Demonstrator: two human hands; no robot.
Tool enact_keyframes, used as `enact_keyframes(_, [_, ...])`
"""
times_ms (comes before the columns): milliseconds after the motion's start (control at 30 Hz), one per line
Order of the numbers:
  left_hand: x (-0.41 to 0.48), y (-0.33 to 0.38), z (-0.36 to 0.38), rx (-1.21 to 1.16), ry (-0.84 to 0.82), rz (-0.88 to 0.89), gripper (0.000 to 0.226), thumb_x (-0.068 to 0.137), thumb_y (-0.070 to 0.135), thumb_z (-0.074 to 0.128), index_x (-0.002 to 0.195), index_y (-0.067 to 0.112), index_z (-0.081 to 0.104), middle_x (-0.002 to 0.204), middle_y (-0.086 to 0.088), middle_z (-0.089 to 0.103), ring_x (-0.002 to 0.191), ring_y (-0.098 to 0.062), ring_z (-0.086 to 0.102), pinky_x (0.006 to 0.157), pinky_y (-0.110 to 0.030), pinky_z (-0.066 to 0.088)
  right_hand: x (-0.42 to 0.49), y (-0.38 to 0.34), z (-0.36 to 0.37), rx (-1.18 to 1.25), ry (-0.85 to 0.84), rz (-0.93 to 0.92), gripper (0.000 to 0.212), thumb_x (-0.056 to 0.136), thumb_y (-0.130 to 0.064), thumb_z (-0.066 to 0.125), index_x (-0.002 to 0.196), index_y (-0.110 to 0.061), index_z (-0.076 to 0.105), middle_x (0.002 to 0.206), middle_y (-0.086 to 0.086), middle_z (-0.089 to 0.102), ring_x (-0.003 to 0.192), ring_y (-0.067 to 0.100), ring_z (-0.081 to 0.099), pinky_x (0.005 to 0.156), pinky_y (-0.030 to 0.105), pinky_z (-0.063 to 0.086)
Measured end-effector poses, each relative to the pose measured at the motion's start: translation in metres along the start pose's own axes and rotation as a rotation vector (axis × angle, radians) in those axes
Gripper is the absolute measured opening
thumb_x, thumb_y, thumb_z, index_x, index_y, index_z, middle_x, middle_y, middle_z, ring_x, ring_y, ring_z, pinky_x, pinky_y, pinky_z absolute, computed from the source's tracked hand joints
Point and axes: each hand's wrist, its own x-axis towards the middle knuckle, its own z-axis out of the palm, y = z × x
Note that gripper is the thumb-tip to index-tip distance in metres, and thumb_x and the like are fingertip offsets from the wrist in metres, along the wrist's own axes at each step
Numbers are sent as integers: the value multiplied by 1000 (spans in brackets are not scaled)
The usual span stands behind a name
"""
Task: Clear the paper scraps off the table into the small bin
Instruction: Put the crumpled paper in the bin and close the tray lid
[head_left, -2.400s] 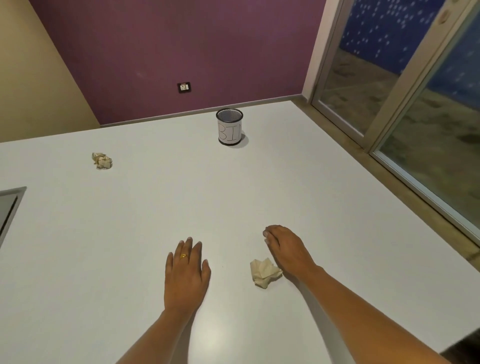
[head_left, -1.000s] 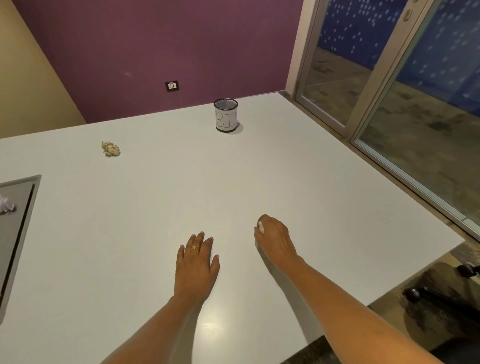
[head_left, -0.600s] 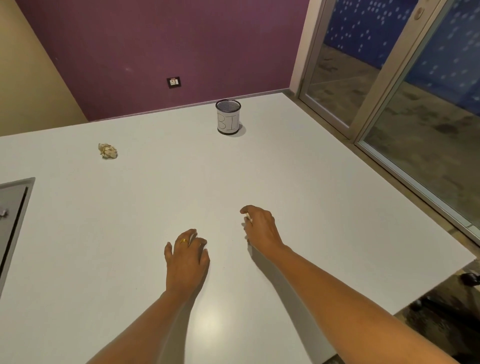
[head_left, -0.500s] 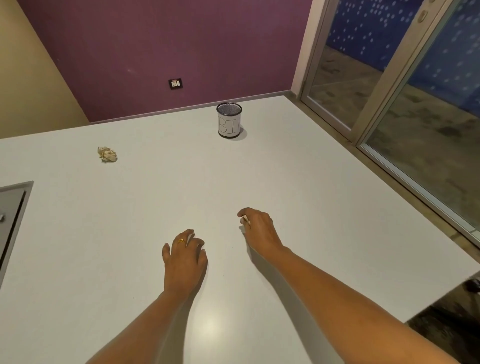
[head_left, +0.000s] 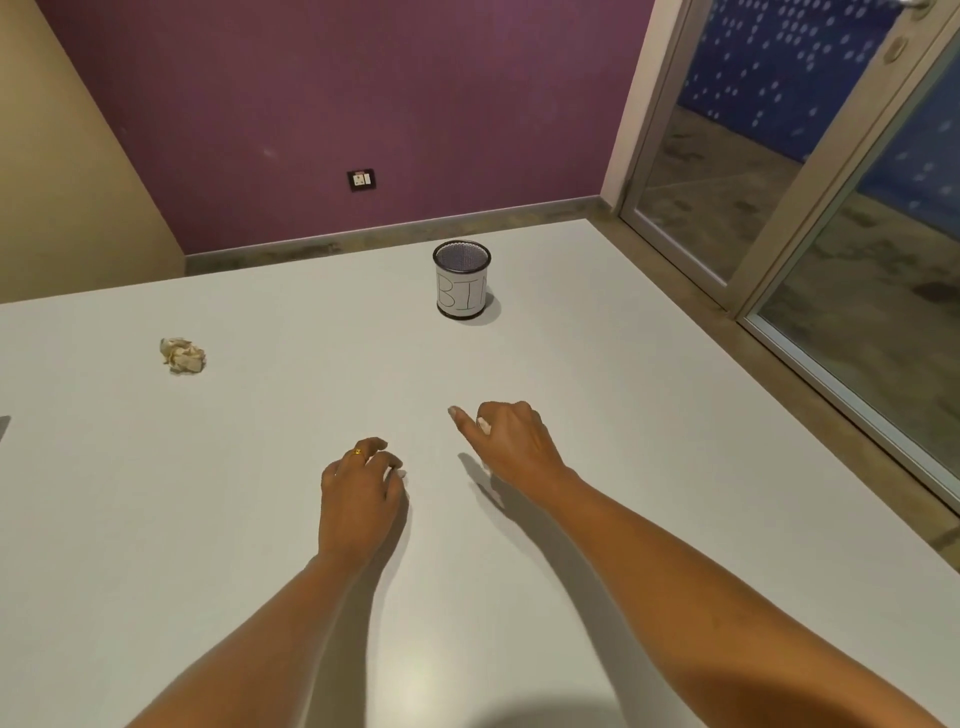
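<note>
A small mesh bin (head_left: 462, 279) with a white label reading BIN stands upright near the far edge of the white table (head_left: 649, 415). My right hand (head_left: 511, 441) is lifted above the table's middle, fingers curled round a crumpled paper scrap (head_left: 484, 425); only a sliver of the scrap shows. The hand is well short of the bin. My left hand (head_left: 361, 493) rests on the table beside it, fingers loosely curled, holding nothing. A second crumpled beige paper scrap (head_left: 183, 355) lies on the table at the far left.
A purple wall with a socket (head_left: 361, 180) rises behind the table. Glass sliding doors (head_left: 810, 208) run along the right. A dark edge of some object (head_left: 3, 427) shows at the table's left border.
My right hand took the scrap off the table beside it and has carried it forward toward the bin. My left hand's fingers went from flat to loosely curled.
</note>
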Motion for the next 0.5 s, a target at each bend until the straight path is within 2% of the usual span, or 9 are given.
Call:
enact_keyframes(133, [33, 0, 5, -9, 29, 38, 26, 81, 18, 47, 85, 6, 70, 109, -10, 65, 91, -29, 65, 86, -37, 43, 46, 0, -9, -11, 77, -52, 57, 95, -39, 39, 47, -14, 23, 46, 4, 29, 61, 30, 40, 58, 30, 32])
enact_keyframes(200, [49, -6, 8, -3, 41, 33, 27, 79, 19, 46, 82, 6, 70, 107, -10, 65, 89, -28, 65, 85, -37, 44, 69, -1, -10, -14, 102, -73, 56, 99, -33, 35, 47, -15, 22, 46, 3, 28, 62, 28, 39, 58, 31, 29])
enact_keyframes(267, [65, -14, 12, 1, 49, 15, 21, 82, 14, 50, 82, 7, 70, 107, -11, 65, 92, -28, 64, 86, -40, 44, 90, -4, -12, -45, 132, -107, 54, 101, -31, 31, 50, -13, 27, 51, 8, 39, 67, 30, 41, 60, 32, 30])
enact_keyframes(300, [74, -18, 13, -1, 55, 1, 16, 83, 10, 54, 82, 6, 70, 108, -11, 64, 94, -29, 64, 87, -42, 44, 100, -6, -15, -64, 141, -137, 51, 101, -30, 28, 55, -10, 35, 59, 14, 49, 70, 31, 44, 62, 34, 33])
enact_keyframes(367, [89, -24, 15, -1, 66, -21, 12, 83, 4, 57, 85, 5, 69, 110, -13, 63, 97, -30, 62, 89, -43, 42, 120, -10, -19, -70, 153, -188, 44, 102, -26, 24, 77, -3, 53, 80, 24, 62, 71, 31, 46, 67, 37, 37])
enact_keyframes(433, [101, -31, 17, 15, 69, -35, 13, 83, 3, 57, 88, 4, 69, 112, -13, 62, 100, -30, 61, 90, -43, 40, 143, -12, -22, -65, 177, -193, 43, 102, -24, 22, 96, 1, 57, 90, 26, 63, 74, 33, 51, 69, 38, 38])
enact_keyframes(500, [110, -39, 18, 29, 70, -53, 15, 84, 6, 55, 93, 5, 67, 115, -13, 61, 104, -31, 59, 91, -46, 39, 166, -14, -24, -82, 254, -167, 47, 103, -25, 21, 98, 3, 59, 97, 26, 65, 90, 38, 57, 75, 41, 41])
